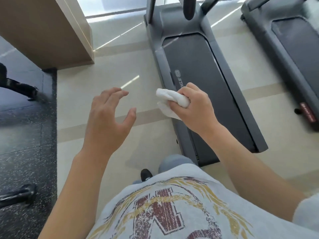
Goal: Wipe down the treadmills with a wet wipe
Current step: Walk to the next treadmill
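A grey treadmill point(198, 69) with a dark belt stretches away from me on the pale floor, right of centre. My right hand point(195, 107) grips a crumpled white wet wipe point(170, 100) above the treadmill's left side rail, near its rear half. My left hand point(107, 118) hovers over the bare floor to the left, fingers spread and relaxed, holding nothing. A second grey treadmill point(293, 54) stands parallel at the far right.
A beige pillar or cabinet point(44, 30) rises at the upper left. Dark speckled rubber flooring point(25, 135) lies along the left, with black equipment parts point(19, 87) on it. My own knee and shoe point(146, 174) show below centre.
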Action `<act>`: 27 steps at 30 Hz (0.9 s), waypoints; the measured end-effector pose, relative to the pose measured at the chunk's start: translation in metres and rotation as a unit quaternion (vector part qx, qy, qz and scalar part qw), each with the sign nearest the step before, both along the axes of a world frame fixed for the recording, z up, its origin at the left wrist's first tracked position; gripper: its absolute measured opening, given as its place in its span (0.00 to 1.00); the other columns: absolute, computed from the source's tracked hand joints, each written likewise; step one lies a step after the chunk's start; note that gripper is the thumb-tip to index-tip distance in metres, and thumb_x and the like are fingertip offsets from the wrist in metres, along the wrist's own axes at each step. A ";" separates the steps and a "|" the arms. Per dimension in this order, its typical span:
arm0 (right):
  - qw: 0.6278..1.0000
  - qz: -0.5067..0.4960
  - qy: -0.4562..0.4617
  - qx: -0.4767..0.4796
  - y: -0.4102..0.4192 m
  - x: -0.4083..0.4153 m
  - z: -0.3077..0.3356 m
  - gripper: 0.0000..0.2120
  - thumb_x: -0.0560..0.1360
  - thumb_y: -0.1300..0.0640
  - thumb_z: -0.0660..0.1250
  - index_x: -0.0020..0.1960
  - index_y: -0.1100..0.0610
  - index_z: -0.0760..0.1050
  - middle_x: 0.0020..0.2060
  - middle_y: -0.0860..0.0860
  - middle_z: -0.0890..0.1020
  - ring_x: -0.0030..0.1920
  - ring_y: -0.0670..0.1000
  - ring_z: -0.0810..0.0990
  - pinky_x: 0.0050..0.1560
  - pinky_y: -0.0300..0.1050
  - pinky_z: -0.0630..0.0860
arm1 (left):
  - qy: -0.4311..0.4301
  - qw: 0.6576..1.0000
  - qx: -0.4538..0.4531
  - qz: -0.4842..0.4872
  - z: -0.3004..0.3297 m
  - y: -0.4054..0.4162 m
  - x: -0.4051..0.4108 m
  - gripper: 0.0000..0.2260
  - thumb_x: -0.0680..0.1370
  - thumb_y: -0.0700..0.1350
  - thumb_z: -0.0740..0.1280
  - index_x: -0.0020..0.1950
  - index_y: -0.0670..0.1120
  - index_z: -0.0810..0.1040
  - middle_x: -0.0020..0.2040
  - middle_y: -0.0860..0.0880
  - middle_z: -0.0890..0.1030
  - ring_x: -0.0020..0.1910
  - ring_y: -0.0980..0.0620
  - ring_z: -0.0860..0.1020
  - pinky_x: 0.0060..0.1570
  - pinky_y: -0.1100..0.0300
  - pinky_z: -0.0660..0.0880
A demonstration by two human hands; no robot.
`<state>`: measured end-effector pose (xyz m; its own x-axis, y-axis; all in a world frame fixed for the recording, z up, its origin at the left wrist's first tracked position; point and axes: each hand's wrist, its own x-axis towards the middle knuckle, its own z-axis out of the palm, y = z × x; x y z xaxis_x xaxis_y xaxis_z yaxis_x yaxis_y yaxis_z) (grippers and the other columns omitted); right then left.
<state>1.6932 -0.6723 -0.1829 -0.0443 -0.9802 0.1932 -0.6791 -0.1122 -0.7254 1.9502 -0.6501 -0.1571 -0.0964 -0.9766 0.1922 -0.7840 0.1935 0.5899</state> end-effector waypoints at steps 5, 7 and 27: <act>0.999 -0.050 0.004 -0.009 -0.009 -0.005 0.004 0.11 0.75 0.48 0.75 0.43 0.55 0.79 0.40 0.47 0.75 0.37 0.51 0.76 0.37 0.50 0.76 | 0.008 0.999 0.012 -0.052 -0.006 -0.029 -0.004 0.20 0.81 0.52 0.69 0.71 0.47 0.79 0.70 0.51 0.76 0.69 0.50 0.71 0.69 0.73 0.58; 0.998 -0.062 0.004 -0.009 -0.017 -0.007 0.001 0.11 0.75 0.48 0.76 0.43 0.55 0.79 0.40 0.47 0.75 0.37 0.51 0.76 0.37 0.49 0.76 | 0.008 0.998 0.016 -0.064 -0.006 -0.043 -0.007 0.19 0.81 0.50 0.71 0.71 0.47 0.79 0.70 0.51 0.76 0.69 0.50 0.71 0.68 0.74 0.58; 0.996 -0.044 -0.028 -0.075 -0.264 -0.100 0.024 0.11 0.78 0.48 0.74 0.53 0.53 0.78 0.47 0.46 0.78 0.43 0.48 0.78 0.42 0.41 0.76 | 0.006 0.998 -0.015 -0.066 0.010 -0.280 -0.116 0.19 0.81 0.50 0.70 0.70 0.46 0.79 0.70 0.50 0.77 0.69 0.49 0.72 0.67 0.78 0.56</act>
<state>1.5929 -0.9362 -0.1593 -0.1443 -0.9320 0.3324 -0.6506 -0.1637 -0.7415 1.8346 -0.9306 -0.1470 -0.2204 -0.9494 0.2238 -0.7434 0.3120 0.5916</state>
